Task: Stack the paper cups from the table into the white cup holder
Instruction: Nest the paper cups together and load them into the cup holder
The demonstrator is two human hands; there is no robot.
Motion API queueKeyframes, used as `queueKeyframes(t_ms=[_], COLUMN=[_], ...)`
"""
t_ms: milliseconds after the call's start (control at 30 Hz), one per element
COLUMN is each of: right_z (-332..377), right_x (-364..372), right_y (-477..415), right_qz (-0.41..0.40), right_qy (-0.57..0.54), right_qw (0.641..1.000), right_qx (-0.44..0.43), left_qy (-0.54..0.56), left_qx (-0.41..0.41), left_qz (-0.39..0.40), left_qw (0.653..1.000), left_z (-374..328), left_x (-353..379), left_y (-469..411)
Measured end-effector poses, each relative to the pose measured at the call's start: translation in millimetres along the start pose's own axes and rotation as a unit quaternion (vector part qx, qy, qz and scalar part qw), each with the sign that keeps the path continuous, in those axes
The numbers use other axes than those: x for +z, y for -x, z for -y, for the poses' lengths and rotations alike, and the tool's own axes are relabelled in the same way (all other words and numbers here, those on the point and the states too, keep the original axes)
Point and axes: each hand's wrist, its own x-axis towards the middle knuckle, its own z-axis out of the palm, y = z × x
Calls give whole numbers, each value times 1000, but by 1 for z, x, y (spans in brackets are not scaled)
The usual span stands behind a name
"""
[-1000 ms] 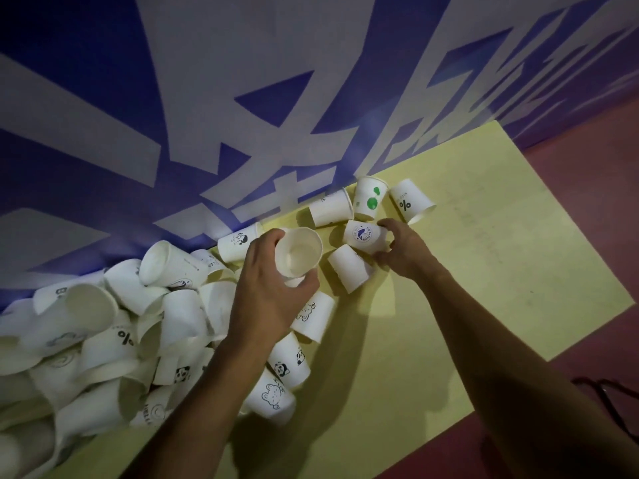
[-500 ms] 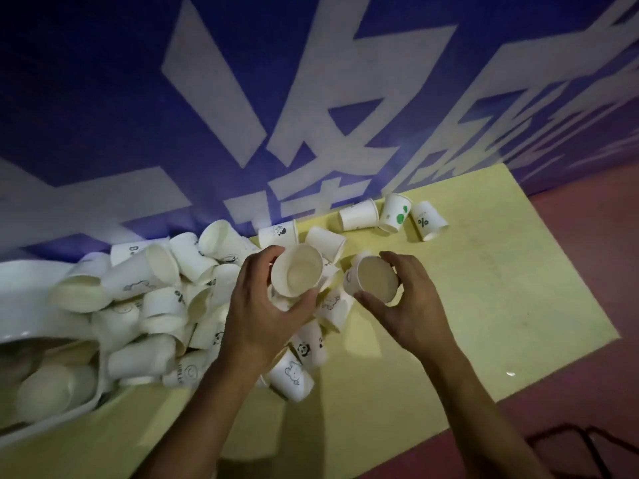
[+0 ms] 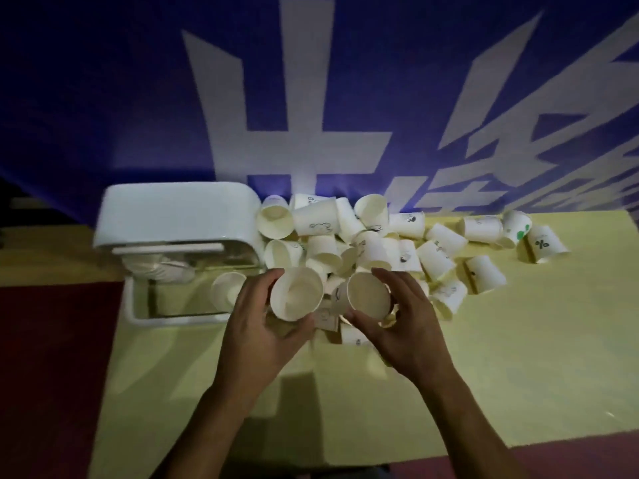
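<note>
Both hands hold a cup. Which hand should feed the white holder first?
Left. The left hand holds the left cup right beside the white cup holder, whose opening lies just left of it. The right hand, holding the right cup, sits farther right and would likely have to cross the left.

Motion-blurred white cup holder [image 3: 176, 216], interior indistinct

I see white paper cups [image 3: 316, 219] heaped on a pale yellow table [image 3: 501, 357], and several carry small black cartoon prints. One far-right cup [image 3: 543, 244] bears a black percent sign; its neighbour cup [image 3: 517, 228] has green dots. The cup holder [image 3: 173, 209] is glossy white. My view's backdrop, a blue-violet banner [image 3: 103, 98], shows large white characters. The floor [image 3: 52, 357] is dark red.
</note>
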Motion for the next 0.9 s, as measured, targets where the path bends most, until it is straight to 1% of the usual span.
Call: queueKeyframes(t_ms=[167,333,467,633,733,900], right_z=[47,72,82,77,73,76], right_x=[57,94,100,93,91,97], right_y=[6,12,17,16,13,9], right_qz=[15,19,7,-9,-19,-16], right_qy=[-23,-33,-34,-17,-10,-19], right_qw=[1000,999,999,999,999,999], right_qx=[-7,9,22,30,43,41], left_qy=[-25,-28,-26,-52,-79,-150], left_qx=[-32,-59,-57,-77,-91,-93], left_qz=[-25,-37,-22,45,73,87], left_qw=[999,997,998,995,990,981], left_z=[47,79,96,118,131,152], left_x=[-63,-93,-93,-80,-70,-56], left_y=[13,4,-11,-23,-28,-38])
